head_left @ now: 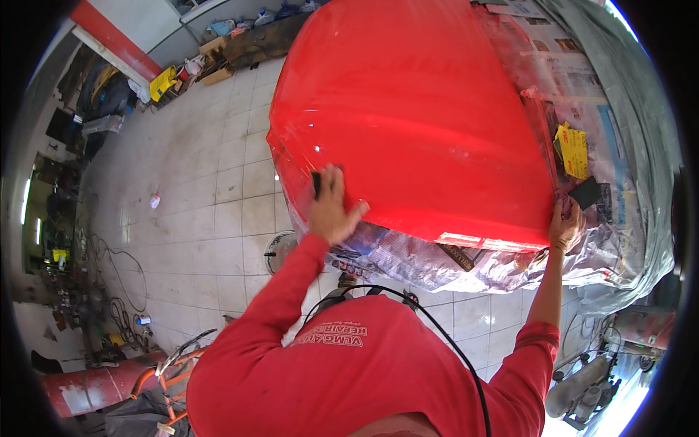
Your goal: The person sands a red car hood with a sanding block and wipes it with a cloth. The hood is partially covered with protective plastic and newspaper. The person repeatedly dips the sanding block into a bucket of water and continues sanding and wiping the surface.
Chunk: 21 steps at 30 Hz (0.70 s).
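Note:
A glossy red car hood (408, 124) fills the upper middle. My left hand (333, 207) lies on its near left edge, thumb spread out, with a small black sanding piece (316, 185) pressed under the fingers. At the hood's near right corner my right hand (567, 224) is closed, its fingers curled round something maroon, mostly hidden, that I cannot make out. Just beyond that hand lies a dark square sheet (585, 192), which looks like sandpaper. A yellow sandpaper sheet (574, 151) rests farther along the right side.
Newspaper and plastic masking (429, 255) cover the car around the hood. A bucket (278, 251) stands on the tiled floor by the near left corner. Cables (124, 313) and a red cylinder (98, 382) lie at left; machinery (586, 390) stands at lower right. A black hose (437, 320) crosses my chest.

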Each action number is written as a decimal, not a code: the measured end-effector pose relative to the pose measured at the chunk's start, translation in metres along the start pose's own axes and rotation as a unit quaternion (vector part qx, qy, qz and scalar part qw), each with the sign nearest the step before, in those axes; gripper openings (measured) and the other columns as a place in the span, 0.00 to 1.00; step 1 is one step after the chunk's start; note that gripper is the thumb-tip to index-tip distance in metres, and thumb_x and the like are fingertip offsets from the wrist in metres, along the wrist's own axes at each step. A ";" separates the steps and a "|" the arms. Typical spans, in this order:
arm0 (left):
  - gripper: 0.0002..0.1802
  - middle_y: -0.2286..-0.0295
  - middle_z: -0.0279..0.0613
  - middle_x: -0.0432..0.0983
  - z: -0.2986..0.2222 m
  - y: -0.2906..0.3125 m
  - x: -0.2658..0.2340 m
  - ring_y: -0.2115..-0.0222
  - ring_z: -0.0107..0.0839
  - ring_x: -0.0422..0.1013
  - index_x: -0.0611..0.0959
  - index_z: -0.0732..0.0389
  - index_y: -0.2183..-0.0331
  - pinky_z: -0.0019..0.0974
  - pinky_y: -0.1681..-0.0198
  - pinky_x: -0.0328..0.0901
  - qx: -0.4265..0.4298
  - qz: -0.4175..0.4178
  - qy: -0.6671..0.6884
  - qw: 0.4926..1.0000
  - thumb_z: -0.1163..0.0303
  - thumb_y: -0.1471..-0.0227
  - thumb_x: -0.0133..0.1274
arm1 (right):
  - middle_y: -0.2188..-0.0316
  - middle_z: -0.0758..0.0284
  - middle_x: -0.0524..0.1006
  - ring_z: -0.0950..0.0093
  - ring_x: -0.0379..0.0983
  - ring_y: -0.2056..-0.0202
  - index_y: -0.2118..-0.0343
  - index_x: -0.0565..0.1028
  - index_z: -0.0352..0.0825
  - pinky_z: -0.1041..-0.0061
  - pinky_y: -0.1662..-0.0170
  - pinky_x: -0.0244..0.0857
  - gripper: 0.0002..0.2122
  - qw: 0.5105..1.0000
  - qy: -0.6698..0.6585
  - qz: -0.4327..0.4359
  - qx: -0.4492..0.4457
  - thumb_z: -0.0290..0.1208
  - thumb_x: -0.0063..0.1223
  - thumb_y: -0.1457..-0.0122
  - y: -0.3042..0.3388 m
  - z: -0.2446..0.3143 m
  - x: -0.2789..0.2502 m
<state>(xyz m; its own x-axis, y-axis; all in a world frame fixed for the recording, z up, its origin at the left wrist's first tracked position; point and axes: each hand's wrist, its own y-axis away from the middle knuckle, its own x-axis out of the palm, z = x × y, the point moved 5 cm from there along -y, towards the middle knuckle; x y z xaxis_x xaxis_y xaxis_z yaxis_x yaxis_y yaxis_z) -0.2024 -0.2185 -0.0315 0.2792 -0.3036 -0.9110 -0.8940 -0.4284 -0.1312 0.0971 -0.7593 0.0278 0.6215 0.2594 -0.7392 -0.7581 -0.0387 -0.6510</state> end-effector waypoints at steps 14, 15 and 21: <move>0.58 0.26 0.62 0.46 -0.013 -0.038 -0.001 0.25 0.54 0.43 0.54 0.68 0.27 0.51 0.25 0.50 0.029 0.000 0.003 1.000 0.34 0.37 0.51 | 0.55 0.66 0.85 0.57 0.79 0.55 0.51 0.84 0.45 0.57 0.48 0.72 0.16 0.999 -0.026 -0.028 -0.010 0.45 0.64 0.38 -0.001 0.002 -0.005; 0.56 0.26 0.59 0.46 -0.031 -0.009 0.005 0.25 0.54 0.43 0.54 0.65 0.26 0.50 0.25 0.50 0.084 -0.007 -0.007 0.996 0.37 0.37 0.54 | 0.55 0.66 0.85 0.57 0.79 0.55 0.51 0.84 0.45 0.57 0.48 0.72 0.16 0.999 -0.024 -0.021 -0.006 0.45 0.64 0.38 0.005 0.002 -0.004; 0.54 0.25 0.55 0.45 0.075 -0.079 -0.010 0.24 0.48 0.44 0.54 0.62 0.25 0.50 0.23 0.44 -0.047 -0.004 0.083 0.995 0.33 0.35 0.46 | 0.57 0.66 0.85 0.57 0.79 0.55 0.52 0.85 0.46 0.57 0.49 0.72 0.15 0.999 -0.026 -0.031 -0.024 0.46 0.64 0.39 0.001 0.008 -0.005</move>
<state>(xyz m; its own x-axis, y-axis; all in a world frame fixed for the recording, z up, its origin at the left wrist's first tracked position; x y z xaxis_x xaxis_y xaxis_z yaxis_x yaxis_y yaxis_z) -0.1607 -0.1176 -0.0416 0.3468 -0.4335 -0.8317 -0.8571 -0.5066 -0.0933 0.0918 -0.7528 0.0326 0.6546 0.3123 -0.6885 -0.7075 -0.0679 -0.7034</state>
